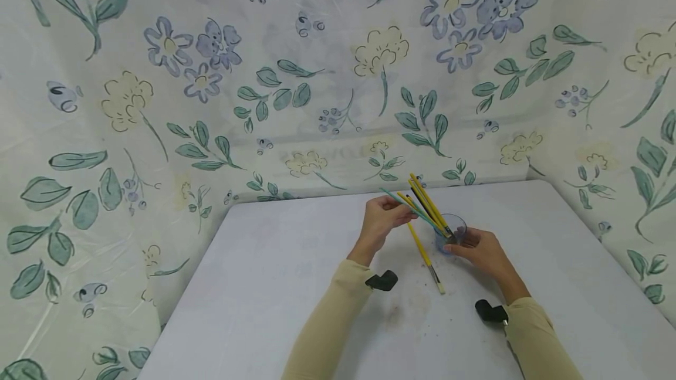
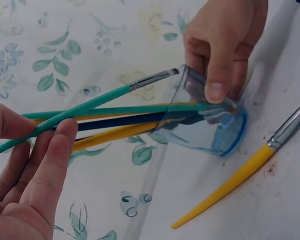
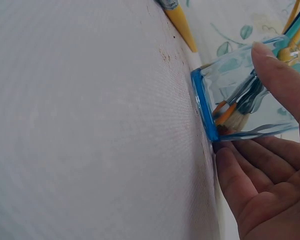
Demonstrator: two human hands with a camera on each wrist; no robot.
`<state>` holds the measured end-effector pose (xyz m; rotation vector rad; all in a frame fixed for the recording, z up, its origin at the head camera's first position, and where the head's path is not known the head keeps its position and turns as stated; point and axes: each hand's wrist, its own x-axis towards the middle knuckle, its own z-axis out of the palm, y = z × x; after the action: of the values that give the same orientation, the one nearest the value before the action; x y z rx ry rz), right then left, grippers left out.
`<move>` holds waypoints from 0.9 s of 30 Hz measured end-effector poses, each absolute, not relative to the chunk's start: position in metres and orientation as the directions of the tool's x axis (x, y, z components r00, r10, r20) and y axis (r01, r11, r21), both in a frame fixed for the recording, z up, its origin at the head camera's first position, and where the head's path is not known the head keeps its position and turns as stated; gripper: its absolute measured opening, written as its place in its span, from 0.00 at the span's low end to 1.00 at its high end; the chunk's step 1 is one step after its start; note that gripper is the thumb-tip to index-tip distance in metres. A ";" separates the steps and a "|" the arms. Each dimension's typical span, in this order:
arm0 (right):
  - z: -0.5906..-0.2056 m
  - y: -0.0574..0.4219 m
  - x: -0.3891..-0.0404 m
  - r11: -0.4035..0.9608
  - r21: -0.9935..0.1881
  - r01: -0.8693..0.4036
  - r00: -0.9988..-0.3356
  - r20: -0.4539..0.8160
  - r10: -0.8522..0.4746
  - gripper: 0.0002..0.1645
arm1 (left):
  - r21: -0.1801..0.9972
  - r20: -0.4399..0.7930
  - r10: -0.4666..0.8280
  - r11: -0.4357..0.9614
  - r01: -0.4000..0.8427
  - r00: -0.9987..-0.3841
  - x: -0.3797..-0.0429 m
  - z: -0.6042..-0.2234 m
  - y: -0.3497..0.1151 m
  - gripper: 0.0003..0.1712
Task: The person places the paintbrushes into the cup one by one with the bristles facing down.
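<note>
My left hand [image 1: 377, 223] pinches a green paintbrush [image 2: 105, 100] between thumb and fingers, with its bristle end at the rim of a clear bluish cup [image 2: 192, 140]. The cup leans on the right hand [image 1: 487, 252], whose thumb and fingers grip its sides. Bristle-down inside the cup stand several more brushes, among them a second green paintbrush [image 2: 135, 109], a dark blue paintbrush [image 2: 120, 121] and a yellow paintbrush [image 2: 110, 135]. Between the forearms, another yellow paintbrush [image 1: 421, 249] lies on the table with its pale bristles toward the near side.
A white table [image 1: 264, 292] lies under both hands, with small brown specks and a faint stain near the loose brush. Floral sheeting [image 1: 338, 75] hangs behind the table and along its sides. Each wrist bears a small black device [image 1: 382, 280].
</note>
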<state>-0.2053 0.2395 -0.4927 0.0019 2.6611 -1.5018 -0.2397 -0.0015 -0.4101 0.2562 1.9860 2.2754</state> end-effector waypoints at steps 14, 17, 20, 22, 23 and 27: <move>-0.493 0.240 -0.206 0.515 -0.856 0.050 -0.996 -0.084 -0.044 0.49 | 0.987 0.090 0.175 -0.144 0.065 -0.980 -0.240 -0.411 0.009 0.09; -0.493 0.240 -0.206 0.515 -0.855 0.055 -0.995 -0.091 -0.044 0.51 | 0.989 0.092 0.177 -0.132 0.069 -0.980 -0.239 -0.411 0.011 0.08; -0.493 0.240 -0.205 0.514 -0.856 0.060 -0.994 -0.096 -0.044 0.51 | 0.991 0.097 0.178 -0.105 0.079 -0.979 -0.238 -0.412 0.013 0.08; -0.493 0.240 -0.205 0.513 -0.856 0.057 -0.995 -0.092 -0.044 0.51 | 0.992 0.104 0.177 -0.088 0.089 -0.979 -0.237 -0.412 0.015 0.07; -0.493 0.240 -0.205 0.515 -0.856 0.051 -0.995 -0.086 -0.044 0.51 | 0.993 0.107 0.179 -0.077 0.095 -0.978 -0.236 -0.412 0.015 0.06; -0.493 0.240 -0.205 0.524 -0.851 0.034 -0.997 -0.068 -0.045 0.50 | 0.992 0.123 0.189 -0.038 0.118 -0.974 -0.235 -0.414 0.016 0.06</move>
<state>-0.2046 0.2404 -0.4928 -0.0096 2.6702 -1.4947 -0.2352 0.0164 -0.4139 0.3427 2.1431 2.2013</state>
